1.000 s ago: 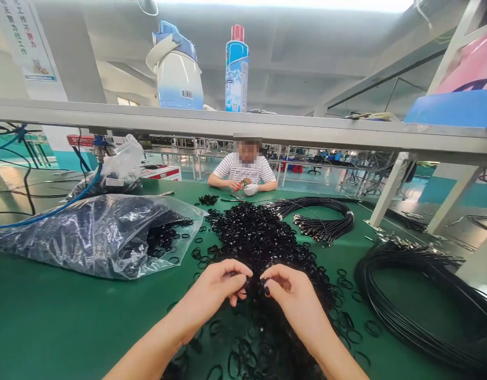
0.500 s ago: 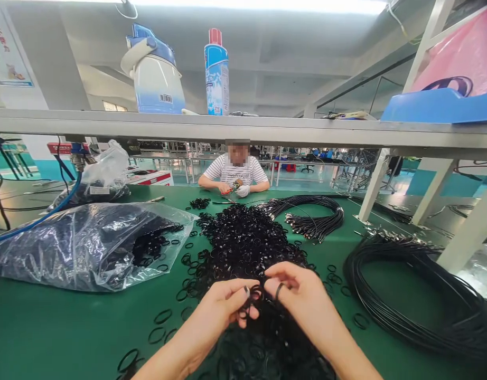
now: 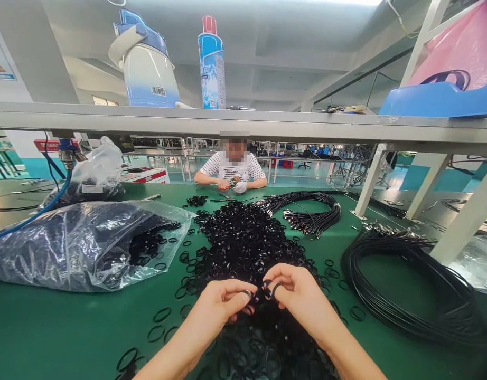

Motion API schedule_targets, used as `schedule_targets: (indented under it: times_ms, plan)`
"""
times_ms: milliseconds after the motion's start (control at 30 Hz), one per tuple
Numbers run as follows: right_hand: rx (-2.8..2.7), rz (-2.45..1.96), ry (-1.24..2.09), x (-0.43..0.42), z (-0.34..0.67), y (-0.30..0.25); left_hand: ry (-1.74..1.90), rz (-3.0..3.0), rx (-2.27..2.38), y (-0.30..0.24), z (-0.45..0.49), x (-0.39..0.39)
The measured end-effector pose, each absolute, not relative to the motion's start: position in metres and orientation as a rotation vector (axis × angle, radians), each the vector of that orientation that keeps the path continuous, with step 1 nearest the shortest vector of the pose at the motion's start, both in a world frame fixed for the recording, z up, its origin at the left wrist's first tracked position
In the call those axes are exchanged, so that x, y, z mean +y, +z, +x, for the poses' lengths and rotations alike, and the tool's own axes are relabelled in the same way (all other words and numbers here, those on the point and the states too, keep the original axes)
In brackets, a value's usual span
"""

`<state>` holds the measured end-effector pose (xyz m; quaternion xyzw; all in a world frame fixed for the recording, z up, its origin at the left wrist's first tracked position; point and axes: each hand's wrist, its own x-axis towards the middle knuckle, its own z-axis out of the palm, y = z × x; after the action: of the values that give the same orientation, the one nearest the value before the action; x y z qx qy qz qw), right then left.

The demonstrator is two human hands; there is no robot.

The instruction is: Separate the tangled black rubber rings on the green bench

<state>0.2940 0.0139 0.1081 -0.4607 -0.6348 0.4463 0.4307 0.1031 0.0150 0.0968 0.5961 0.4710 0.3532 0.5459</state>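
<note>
Head view: left hand (image 3: 222, 306) and right hand (image 3: 302, 298) meet fingertip to fingertip just above the green surface (image 3: 49, 327), each closed in a pinch on small black rings (image 3: 264, 290) held between them. Directly beneath and beyond lies the heap of loose rings (image 3: 243, 237), with strays scattered around it. To the left, a clear plastic bag (image 3: 77, 243) spills more rings; to the right, a large coil of black cable (image 3: 405, 295). Farther back lies a smaller cable bundle (image 3: 310, 211), then a seated co-worker (image 3: 233, 166). An overhead shelf (image 3: 267, 126) carries a spray can (image 3: 212, 63) and a white jug (image 3: 146, 63).
</note>
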Motion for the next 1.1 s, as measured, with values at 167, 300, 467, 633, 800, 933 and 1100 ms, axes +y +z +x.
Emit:
schedule_targets:
  times_ms: [167,300,467,633,800,933,1100]
  plan:
    - [-1.568,-1.136,1.161,0.013,0.293,0.109,0.916,1.549,1.111,0.098,0.104,0.016]
    - [-1.521,-1.183,1.141,0.012,0.289,0.106,0.88,1.516,1.067,0.101,0.11,0.012]
    - [-1.459,-1.142,1.163,0.014,0.29,0.106,0.923,1.457,1.124,0.106,0.112,0.006]
    - [-1.311,-1.209,1.094,0.015,0.298,0.113,0.939,1.335,1.147,0.111,0.11,0.006]
    - [-1.498,-1.104,1.101,0.012,0.296,0.112,0.896,1.182,1.026,0.11,0.111,0.004]
    - [-1.58,-1.119,1.048,0.013,0.294,0.107,0.873,1.125,0.947,0.108,0.111,0.005]
    - [-1.786,-1.293,0.811,0.013,0.296,0.106,0.83,1.369,0.995,0.108,0.107,0.005]
